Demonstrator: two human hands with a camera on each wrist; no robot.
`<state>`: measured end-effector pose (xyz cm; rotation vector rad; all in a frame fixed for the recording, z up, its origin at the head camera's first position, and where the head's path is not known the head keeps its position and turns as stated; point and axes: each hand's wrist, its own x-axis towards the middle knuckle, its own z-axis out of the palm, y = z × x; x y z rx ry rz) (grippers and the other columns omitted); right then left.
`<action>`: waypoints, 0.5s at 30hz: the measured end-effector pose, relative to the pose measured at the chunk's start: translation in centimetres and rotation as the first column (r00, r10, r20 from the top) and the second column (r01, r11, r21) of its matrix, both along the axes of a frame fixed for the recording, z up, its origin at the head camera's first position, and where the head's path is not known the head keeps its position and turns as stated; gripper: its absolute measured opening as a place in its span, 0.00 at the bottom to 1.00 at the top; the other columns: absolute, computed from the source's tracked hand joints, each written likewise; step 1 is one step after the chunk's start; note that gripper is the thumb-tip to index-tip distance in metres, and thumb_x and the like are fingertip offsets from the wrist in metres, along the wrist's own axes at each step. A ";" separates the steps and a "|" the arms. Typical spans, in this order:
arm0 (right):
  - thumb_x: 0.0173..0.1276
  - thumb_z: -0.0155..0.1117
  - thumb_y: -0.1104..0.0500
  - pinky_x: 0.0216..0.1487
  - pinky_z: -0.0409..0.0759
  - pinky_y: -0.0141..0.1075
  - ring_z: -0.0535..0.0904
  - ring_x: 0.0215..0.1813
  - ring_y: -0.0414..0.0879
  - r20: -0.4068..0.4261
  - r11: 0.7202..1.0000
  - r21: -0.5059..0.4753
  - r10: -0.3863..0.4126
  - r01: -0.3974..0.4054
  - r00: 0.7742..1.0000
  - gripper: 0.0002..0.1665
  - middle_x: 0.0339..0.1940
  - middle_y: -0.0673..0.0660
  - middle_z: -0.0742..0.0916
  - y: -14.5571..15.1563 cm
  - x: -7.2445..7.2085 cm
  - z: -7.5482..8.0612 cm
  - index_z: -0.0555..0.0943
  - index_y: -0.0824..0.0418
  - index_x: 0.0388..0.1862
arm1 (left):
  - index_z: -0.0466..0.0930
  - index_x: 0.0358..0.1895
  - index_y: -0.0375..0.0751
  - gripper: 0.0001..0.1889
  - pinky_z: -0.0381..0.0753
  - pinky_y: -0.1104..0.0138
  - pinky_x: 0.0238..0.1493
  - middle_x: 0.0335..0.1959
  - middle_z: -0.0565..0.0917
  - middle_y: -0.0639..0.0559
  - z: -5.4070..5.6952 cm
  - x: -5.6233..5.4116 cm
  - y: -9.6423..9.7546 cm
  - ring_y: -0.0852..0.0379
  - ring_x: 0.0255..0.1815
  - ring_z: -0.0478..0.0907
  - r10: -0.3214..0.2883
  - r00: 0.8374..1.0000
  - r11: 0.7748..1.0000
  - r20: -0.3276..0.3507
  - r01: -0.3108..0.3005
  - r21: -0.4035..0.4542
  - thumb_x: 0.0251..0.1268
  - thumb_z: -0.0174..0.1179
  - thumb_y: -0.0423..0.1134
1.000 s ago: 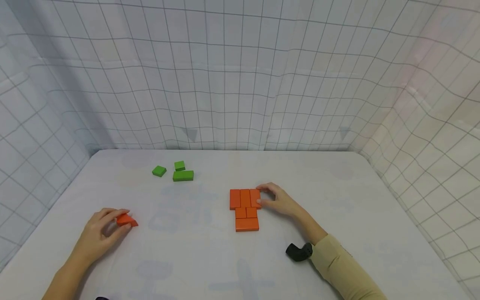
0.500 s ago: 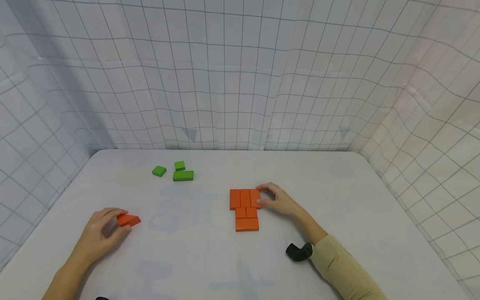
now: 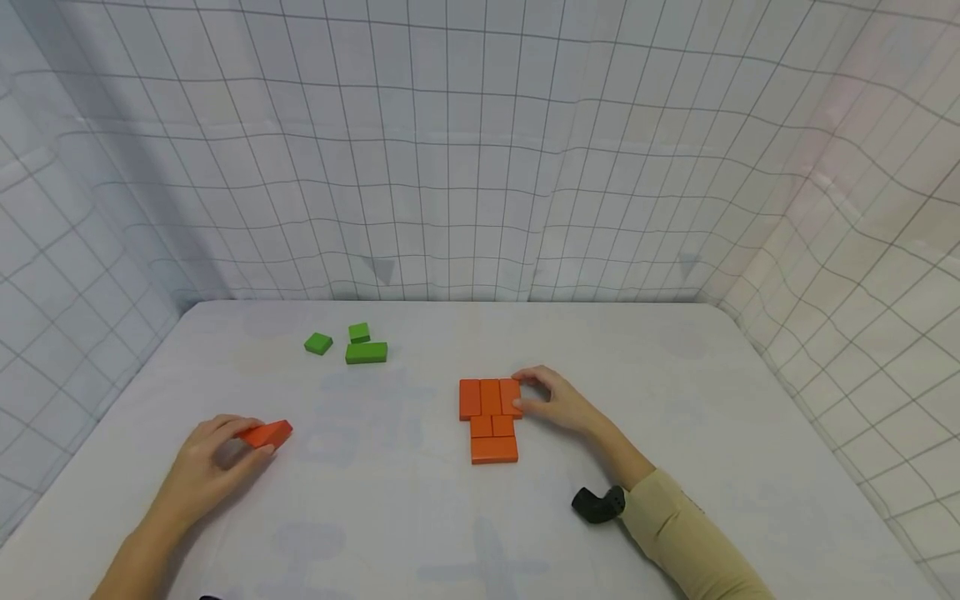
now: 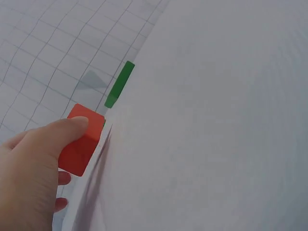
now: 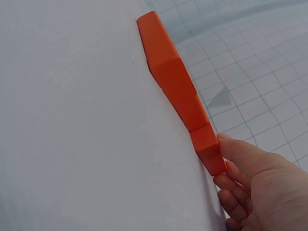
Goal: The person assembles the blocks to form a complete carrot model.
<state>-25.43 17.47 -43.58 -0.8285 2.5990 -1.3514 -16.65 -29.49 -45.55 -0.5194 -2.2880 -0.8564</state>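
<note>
My left hand [image 3: 197, 473] is at the left of the table and pinches an orange block [image 3: 270, 434] between thumb and fingers. In the left wrist view the thumb lies across the face of that block [image 4: 82, 144]. My right hand [image 3: 561, 407] is at the flat group of orange blocks, its thumb and fingertips pinching the upper right block [image 3: 510, 397]. The group has a row of upright blocks at the top, two small ones [image 3: 482, 426] below, and a wide one [image 3: 494, 450] nearest me. The right wrist view shows the gripped end block [image 5: 207, 144] from the side.
Two small green blocks [image 3: 318, 343] and a longer green block [image 3: 367, 353] lie at the back left of the white table [image 3: 630, 350]. Grid-patterned curtains [image 3: 480, 167] enclose the back and sides. A black device [image 3: 598, 505] is at the right wrist.
The block in my left hand has turned, its free end now pointing up and to the right, and that hand has shifted slightly right. My right hand keeps its place at the orange group.
</note>
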 end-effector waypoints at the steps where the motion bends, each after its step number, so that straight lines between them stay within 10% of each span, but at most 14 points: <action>1: 0.61 0.62 0.64 0.60 0.62 0.51 0.69 0.57 0.58 0.006 1.000 -0.002 0.001 -0.001 1.000 0.25 0.54 0.66 0.76 -0.1 0.3 0.5 0.71 0.71 0.56 | 0.80 0.34 0.34 0.20 0.56 0.83 0.48 0.33 0.77 0.52 0.2 -0.1 0.4 0.72 0.42 0.64 0.001 1.000 1.000 0.000 -0.001 -0.012 0.27 0.72 0.24; 7: 0.61 0.62 0.65 0.61 0.61 0.51 0.68 0.58 0.60 0.038 1.000 0.008 -0.001 0.001 0.999 0.26 0.55 0.68 0.75 -0.5 1.2 2.2 0.70 0.74 0.56 | 0.81 0.37 0.37 0.21 0.60 0.78 0.45 0.35 0.78 0.52 1.6 -0.8 3.4 0.64 0.40 0.67 -0.023 1.000 0.998 -0.008 0.022 -0.051 0.29 0.73 0.28; 15: 0.61 0.63 0.60 0.60 0.62 0.49 0.69 0.57 0.54 -0.002 1.000 0.004 -0.012 0.012 1.000 0.25 0.55 0.62 0.77 0.2 -0.4 -0.6 0.72 0.67 0.56 | 0.81 0.36 0.39 0.17 0.66 0.72 0.40 0.34 0.79 0.54 2.3 -1.7 8.9 0.58 0.36 0.70 -0.136 0.989 0.987 -0.058 0.130 -0.098 0.37 0.72 0.36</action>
